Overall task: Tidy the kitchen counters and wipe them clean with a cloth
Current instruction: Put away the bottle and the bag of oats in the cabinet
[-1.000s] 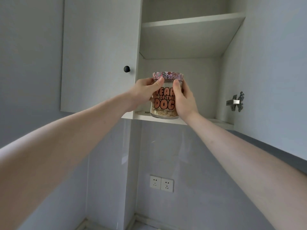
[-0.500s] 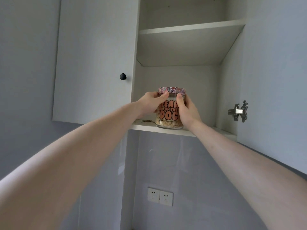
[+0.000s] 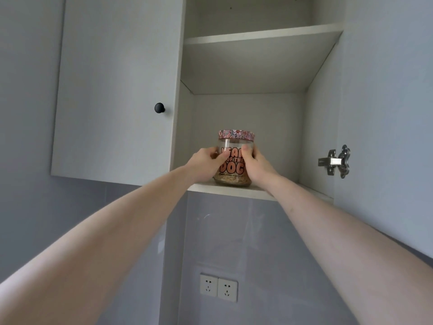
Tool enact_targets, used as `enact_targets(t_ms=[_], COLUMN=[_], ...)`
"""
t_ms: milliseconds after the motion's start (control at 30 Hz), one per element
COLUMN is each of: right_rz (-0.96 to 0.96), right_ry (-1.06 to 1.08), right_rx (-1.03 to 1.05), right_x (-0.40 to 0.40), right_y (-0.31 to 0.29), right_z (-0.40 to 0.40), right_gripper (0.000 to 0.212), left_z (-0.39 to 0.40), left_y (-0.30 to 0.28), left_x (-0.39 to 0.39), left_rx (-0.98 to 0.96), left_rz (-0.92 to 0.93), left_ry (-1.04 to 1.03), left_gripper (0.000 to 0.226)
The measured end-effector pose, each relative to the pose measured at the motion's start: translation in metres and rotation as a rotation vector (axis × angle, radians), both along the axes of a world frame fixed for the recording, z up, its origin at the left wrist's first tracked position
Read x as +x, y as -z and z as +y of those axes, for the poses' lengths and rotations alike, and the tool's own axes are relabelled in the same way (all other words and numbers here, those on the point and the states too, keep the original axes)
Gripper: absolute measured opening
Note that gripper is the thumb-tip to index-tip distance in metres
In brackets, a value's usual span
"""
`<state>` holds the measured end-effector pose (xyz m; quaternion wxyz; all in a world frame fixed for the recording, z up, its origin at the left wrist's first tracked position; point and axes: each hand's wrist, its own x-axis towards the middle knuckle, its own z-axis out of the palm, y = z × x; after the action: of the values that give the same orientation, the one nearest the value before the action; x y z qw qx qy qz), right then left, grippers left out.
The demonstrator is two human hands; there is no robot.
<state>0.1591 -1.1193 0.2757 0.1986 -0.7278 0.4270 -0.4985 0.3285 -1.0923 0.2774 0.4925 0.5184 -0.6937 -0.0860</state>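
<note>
A glass jar with a pink patterned lid, orange lettering and pale grain at the bottom stands on the lower shelf of an open wall cabinet. My left hand grips its left side with the thumb across the front. From the other side my right hand holds it, thumb on the glass. Both arms reach up from below.
The upper shelf is bare. A shut cabinet door with a black knob is to the left. The open door with a metal hinge stands at the right. A double wall socket sits low on the tiled wall.
The jar has gone from the shelf's front edge deeper onto the shelf, both hands still on it. The view has tilted upward.
</note>
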Motion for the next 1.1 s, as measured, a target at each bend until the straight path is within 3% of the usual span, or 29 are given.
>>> enact_targets(t_ms=[133, 333, 600, 767, 933, 1100], right_rz=[0.073, 0.153, 0.099, 0.207, 0.271, 0.316], right_ry=[0.06, 0.145, 0.248, 0.286, 0.298, 0.264], right_rx=[0.031, -0.01, 0.022, 0.024, -0.012, 0.008], right_x=[0.0, -0.005, -0.009, -0.009, -0.007, -0.005], right_y=[0.002, 0.004, 0.006, 0.008, 0.008, 0.008], right_z=[-0.007, -0.016, -0.014, -0.013, -0.019, -0.022], right_gripper=[0.069, 0.053, 0.064, 0.04, 0.03, 0.043], left_z=[-0.015, -0.03, -0.031, -0.029, -0.026, -0.021], left_y=[0.008, 0.017, 0.022, 0.023, 0.023, 0.021], left_x=[0.001, -0.001, -0.003, -0.003, -0.003, -0.005], left_rx=[0.031, 0.03, 0.009, 0.025, 0.047, 0.096], left_rz=[0.043, -0.079, -0.161, -0.172, -0.205, -0.229], left_ry=[-0.035, -0.218, -0.315, -0.296, -0.318, -0.305], left_gripper=[0.045, 0.046, 0.026, 0.025, 0.012, 0.042])
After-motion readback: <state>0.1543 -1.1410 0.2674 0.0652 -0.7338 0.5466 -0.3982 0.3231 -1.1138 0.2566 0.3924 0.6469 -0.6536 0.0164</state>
